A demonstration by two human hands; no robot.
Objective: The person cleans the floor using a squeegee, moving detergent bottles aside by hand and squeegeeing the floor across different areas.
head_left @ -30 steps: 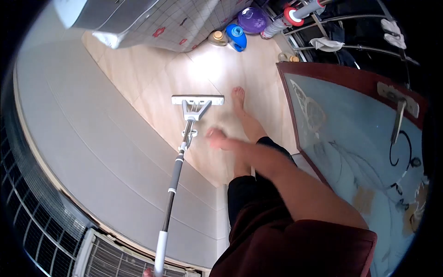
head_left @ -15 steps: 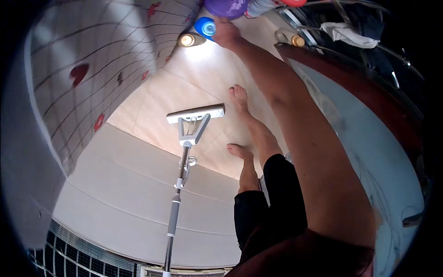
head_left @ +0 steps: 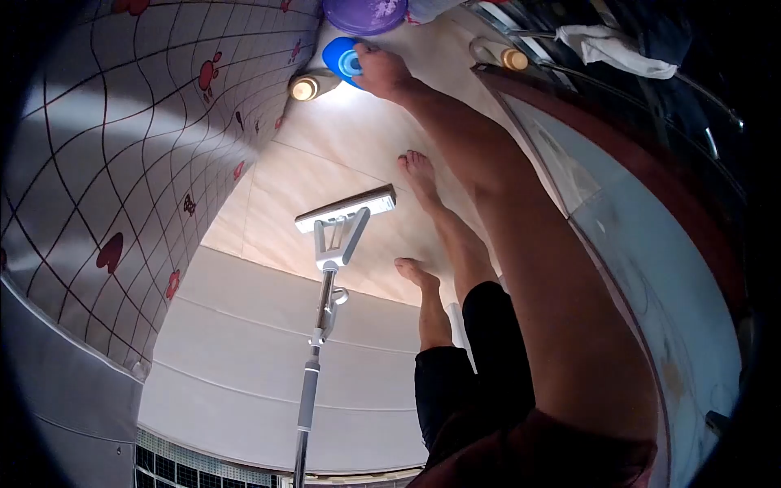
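Observation:
At the top of the view my right hand (head_left: pixel 382 71) is closed on the blue bottle (head_left: pixel 336 54) by its light blue cap. The bottle stands beside a bottle with a gold cap (head_left: pixel 304 88), near the patterned cover. A mop (head_left: pixel 308 398) with a grey and white pole reaches up from the bottom edge, and its flat white head (head_left: pixel 346 209) rests on the tiled floor. My left hand is out of view, below the frame or hidden.
A purple basin (head_left: pixel 365 12) lies beyond the bottles. The patterned cover (head_left: pixel 154 138) hangs at the left. On the right are a glass door (head_left: pixel 651 268), another gold-capped bottle (head_left: pixel 514 59) and a rack with a white cloth (head_left: pixel 616 52). My bare feet are on the floor.
My right hand has gone from mid-view to the blue bottle and closed on it. The camera view has shifted, and the mop head appears more tilted. My left fingers have left the bottom edge.

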